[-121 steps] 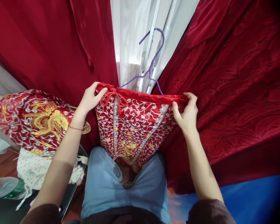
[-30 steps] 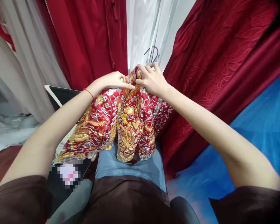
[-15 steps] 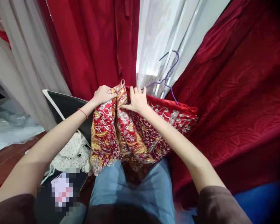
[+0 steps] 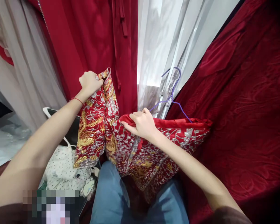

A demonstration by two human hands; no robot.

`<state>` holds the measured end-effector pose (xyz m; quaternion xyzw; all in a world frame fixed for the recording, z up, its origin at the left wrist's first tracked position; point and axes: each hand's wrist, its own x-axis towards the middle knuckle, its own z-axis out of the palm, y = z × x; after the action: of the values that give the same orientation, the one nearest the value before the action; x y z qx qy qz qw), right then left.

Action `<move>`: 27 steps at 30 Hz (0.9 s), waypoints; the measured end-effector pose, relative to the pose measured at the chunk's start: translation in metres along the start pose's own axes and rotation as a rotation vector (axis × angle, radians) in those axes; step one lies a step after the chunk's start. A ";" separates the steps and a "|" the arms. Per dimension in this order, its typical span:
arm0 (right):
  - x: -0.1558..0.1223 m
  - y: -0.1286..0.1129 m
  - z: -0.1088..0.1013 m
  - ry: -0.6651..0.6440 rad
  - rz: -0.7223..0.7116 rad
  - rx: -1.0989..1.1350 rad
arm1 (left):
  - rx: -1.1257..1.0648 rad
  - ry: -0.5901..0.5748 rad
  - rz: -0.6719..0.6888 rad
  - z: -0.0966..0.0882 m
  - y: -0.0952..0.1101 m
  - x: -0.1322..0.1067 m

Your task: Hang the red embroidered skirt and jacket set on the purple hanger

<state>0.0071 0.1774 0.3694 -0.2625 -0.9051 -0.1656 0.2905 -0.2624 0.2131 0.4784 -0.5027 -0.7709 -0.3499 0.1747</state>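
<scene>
Red satin cloth embroidered in gold and silver [image 4: 93,130] hangs lengthwise down frame centre from our left hand [image 4: 90,82], fisted on its top edge, while our right hand [image 4: 142,124], lower right, pinches the red waistband [image 4: 177,123] beneath the purple wire hanger [image 4: 171,96].

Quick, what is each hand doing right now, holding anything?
Left hand: shut on the top edge of the gold-embroidered cloth, held up.
Right hand: shut on the red waistband below the purple hanger.
</scene>
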 end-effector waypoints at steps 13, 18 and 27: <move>-0.005 0.005 0.016 0.122 -0.055 -0.035 | -0.820 -0.797 0.773 0.144 0.067 0.009; 0.006 0.014 0.042 0.147 0.016 -0.087 | -0.920 -0.974 0.733 0.172 0.059 -0.015; -0.001 0.040 0.030 0.308 0.071 -0.169 | -0.924 -0.976 0.661 0.165 0.058 -0.002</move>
<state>0.0173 0.2230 0.3515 -0.2892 -0.8229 -0.2688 0.4085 -0.1962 0.3442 0.3843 -0.8284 -0.3444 -0.3046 -0.3201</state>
